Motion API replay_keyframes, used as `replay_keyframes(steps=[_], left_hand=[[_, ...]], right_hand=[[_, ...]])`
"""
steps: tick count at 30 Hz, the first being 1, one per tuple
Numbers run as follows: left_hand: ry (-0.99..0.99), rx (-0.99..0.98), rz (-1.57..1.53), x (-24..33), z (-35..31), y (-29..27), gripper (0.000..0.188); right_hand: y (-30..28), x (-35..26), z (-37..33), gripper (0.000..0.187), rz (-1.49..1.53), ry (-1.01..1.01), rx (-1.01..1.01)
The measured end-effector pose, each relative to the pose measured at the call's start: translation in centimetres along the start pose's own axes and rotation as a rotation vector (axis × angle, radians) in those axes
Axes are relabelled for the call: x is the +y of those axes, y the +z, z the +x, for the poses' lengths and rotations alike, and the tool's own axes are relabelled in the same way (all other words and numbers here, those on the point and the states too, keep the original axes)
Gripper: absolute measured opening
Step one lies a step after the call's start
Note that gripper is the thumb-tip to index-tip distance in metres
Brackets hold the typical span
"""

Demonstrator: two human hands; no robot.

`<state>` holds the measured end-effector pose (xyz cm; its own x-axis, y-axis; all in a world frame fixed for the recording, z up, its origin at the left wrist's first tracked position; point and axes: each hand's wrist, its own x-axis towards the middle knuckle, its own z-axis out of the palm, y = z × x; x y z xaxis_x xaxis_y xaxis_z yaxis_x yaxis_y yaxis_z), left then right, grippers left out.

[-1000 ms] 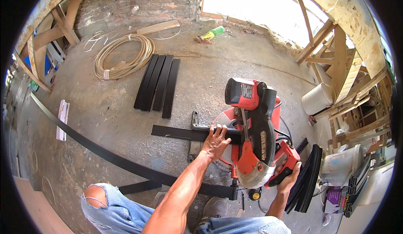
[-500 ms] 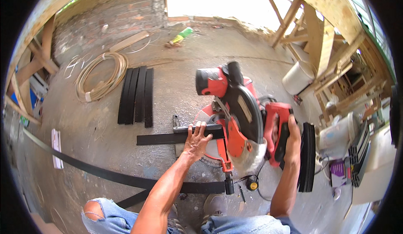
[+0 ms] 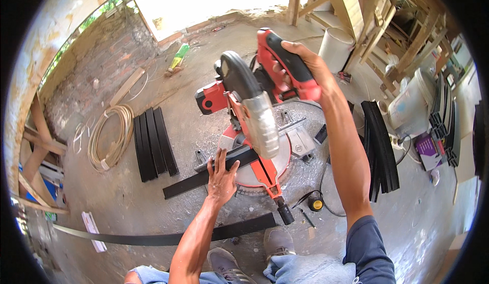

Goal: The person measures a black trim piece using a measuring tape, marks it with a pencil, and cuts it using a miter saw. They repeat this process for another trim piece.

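Observation:
My right hand (image 3: 308, 66) is wrapped round the red and black handle (image 3: 289, 60) of a miter saw (image 3: 249, 88), whose head is raised. My left hand (image 3: 222, 181) lies across a flat black bar (image 3: 186, 183), fingers spread over it and holding it against the saw's fence. The bar's right end reaches the orange table insert (image 3: 265, 173) beneath the blade guard (image 3: 264, 126). Whether the bar is cut through there is hidden. A short black piece (image 3: 321, 133) lies just right of the saw base.
Several black bars (image 3: 153, 144) and a coiled hose (image 3: 111, 136) lie left. A long black strip (image 3: 219, 234) crosses before my shoes. A tape measure (image 3: 316, 204) and a pen (image 3: 307, 218) lie near the saw. More black lengths (image 3: 379, 146) and a bucket (image 3: 415, 101) stand right.
My right hand has lifted the saw head up and away from the bar. My left hand stays on the bar with its fingers spread. The whole view has tilted and shifted.

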<state>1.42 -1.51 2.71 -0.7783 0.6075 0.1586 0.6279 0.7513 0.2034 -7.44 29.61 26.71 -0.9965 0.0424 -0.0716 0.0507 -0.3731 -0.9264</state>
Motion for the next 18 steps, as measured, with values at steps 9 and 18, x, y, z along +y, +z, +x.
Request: replay_keyframes(steps=[9, 18], left_hand=[[-1.237, 0.835, -0.071, -3.6, -3.5, -0.6, 0.055], [-1.841, 0.601, -1.533, -13.6, -7.5, 1.4, 0.036]], right_hand=[[-0.1, 1.7, 0.4, 0.047, 0.007, -0.236, 0.127], [-10.8, 20.3, -21.8, 0.030, -0.911, -0.197, 0.268]])
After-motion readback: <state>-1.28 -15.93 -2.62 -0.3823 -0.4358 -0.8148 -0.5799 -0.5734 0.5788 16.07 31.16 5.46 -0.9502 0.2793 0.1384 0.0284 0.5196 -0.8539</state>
